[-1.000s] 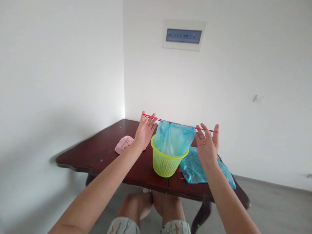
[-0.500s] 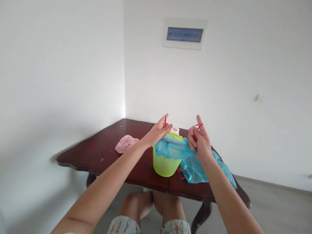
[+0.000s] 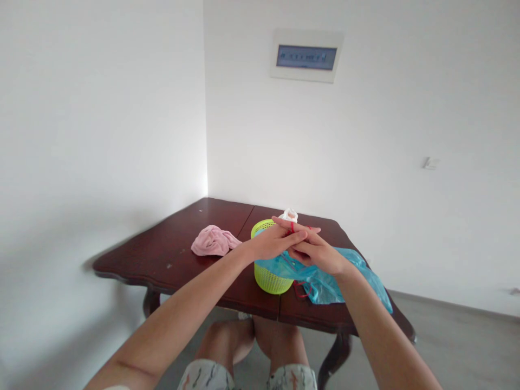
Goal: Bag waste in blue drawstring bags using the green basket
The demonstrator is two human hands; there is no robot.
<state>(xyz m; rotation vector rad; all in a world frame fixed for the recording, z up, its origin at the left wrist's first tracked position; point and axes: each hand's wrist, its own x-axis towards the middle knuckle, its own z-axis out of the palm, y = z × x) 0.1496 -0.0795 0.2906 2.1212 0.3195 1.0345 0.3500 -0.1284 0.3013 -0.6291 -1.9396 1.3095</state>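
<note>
Left hand (image 3: 274, 243) and right hand (image 3: 317, 255) together, fingers overlapping, red cord (image 3: 291, 228) caught between them, above lime plastic basket (image 3: 268, 279), mid-frame; basket nearer left hand. Blue plastic bag (image 3: 325, 284) runs from basket toward lower right.

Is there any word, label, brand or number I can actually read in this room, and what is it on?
Nothing can be read for certain.
White wall panel: its blue-grey window shows a row of small marks, too blurred to read.
Lime-green plastic basket: no readable lettering shows.
Blue plastic bag: no readable lettering shows.
</note>
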